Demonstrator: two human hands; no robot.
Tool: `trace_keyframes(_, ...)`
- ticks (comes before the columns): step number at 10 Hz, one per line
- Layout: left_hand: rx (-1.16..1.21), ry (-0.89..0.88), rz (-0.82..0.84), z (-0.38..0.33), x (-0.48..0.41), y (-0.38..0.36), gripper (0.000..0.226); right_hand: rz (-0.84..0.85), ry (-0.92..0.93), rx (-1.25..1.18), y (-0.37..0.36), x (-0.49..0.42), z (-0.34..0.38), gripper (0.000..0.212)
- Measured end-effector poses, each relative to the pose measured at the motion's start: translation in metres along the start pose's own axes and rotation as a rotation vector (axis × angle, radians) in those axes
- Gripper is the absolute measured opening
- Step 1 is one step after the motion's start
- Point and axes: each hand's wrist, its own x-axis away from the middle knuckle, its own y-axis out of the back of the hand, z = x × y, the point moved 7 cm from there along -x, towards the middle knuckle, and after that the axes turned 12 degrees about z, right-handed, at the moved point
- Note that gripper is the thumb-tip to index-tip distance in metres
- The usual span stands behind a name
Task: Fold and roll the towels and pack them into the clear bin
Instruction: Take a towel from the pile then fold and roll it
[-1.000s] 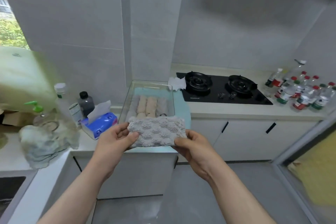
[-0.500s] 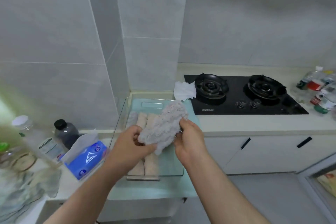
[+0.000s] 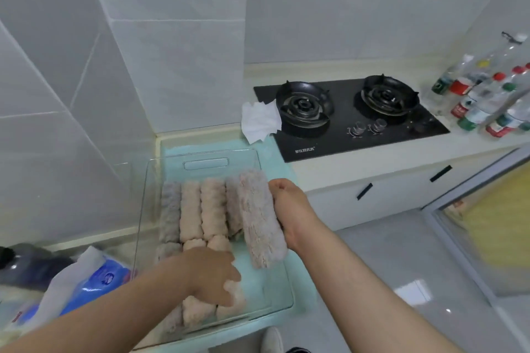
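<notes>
Holding rolled grey towel in right hand, fingers wrapped round its far-right side; roll tilted slightly, far end up near bin's back-right corner, near end hanging over bare strip along right wall of clear bin. Long axis running front to back, roughly parallel to rolls already packed. Left hand lying palm down on front row of pinkish rolls, apparently pressing them leftward; fingers curled loosely, gripping nothing as far as can be seen. Gap for new roll lying directly below and just right of left hand, between packed rolls and right wall. Right hand nearer to that gap. Judged next: lowering roll straight down, axis kept unchanged. Bin resting on pale teal mat on surface, beside gas hob.
</notes>
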Motion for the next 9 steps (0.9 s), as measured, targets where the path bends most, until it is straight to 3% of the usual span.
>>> trace_keyframes(2,-0.208,-0.018,-0.028,0.006,-0.006,-0.015,0.076,-0.075,-0.194,0.040,-0.029,0.007,-0.050,0.033)
trace_keyframes(3,-0.181,-0.038,-0.083,0.007,0.001,-0.016,0.070,-0.164,-0.240,0.161,-0.038,-0.007,-0.074,0.027)
trace_keyframes(5,-0.156,-0.083,-0.109,0.010,0.007,-0.025,0.064,-0.223,-0.398,0.075,-0.041,-0.040,-0.132,0.031)
trace_keyframes(6,-0.153,-0.082,-0.123,0.013,0.010,-0.028,0.063,-0.267,-0.395,0.170,-0.044,-0.034,-0.128,0.036)
trace_keyframes(7,-0.123,-0.084,-0.135,0.018,0.010,-0.031,0.062,-0.103,-0.394,0.506,-0.054,-0.032,-0.114,0.030)
trace_keyframes(8,-0.114,-0.073,-0.132,0.020,0.008,-0.032,0.061,-0.081,-0.406,0.692,-0.055,-0.036,-0.112,0.020)
trace_keyframes(9,-0.124,-0.074,-0.120,0.019,0.008,-0.032,0.063,-0.106,-0.406,0.853,-0.056,-0.031,-0.110,0.029)
